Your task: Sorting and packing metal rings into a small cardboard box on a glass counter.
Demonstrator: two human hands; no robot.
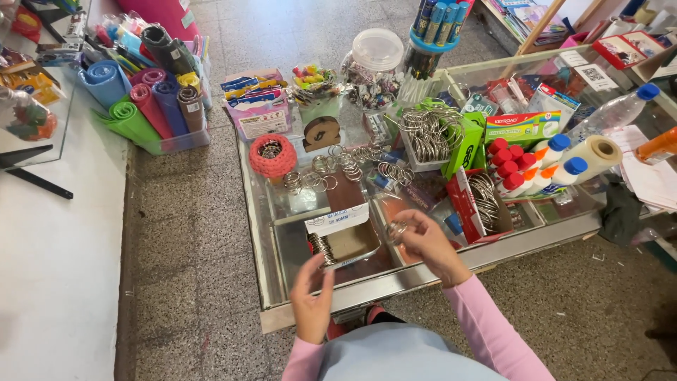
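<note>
Pink sleeves frame the bottom of my view, two of them, one on each arm. My left hand point(312, 300) is raised at the near edge of the glass tabletop point(282, 282), its fingers point(326, 262) pinched on a short row of metal binder rings point(322, 248) that stands at the left end of an open cardboard box point(347, 240); I cannot count the rings in that row. My right hand point(430, 243) hovers just right of the box, fingers curled tight around a small bunch of rings point(397, 231), two or three as far as I can tell.

Beyond the box, loose rings point(345, 164) lie scattered over the glass, too many and too overlapped to count. To their left sits one red crocheted basket point(272, 156) with more rings inside. To the right I see two more opened boxes of rings: a green one point(462, 144) heaped with large rings and a red one point(472, 204) lying on its side. Just past them stand glue bottles point(525, 169), roughly six with red caps and three with blue caps, beside one roll of clear film point(596, 155) and one plastic water bottle point(613, 113).

Farther back stands one clear jar with a white lid point(374, 67) and one blue cup of pens point(430, 42). On the floor at far left, one clear bin point(176, 141) holds about six rolled foam sheets point(151, 102).
</note>
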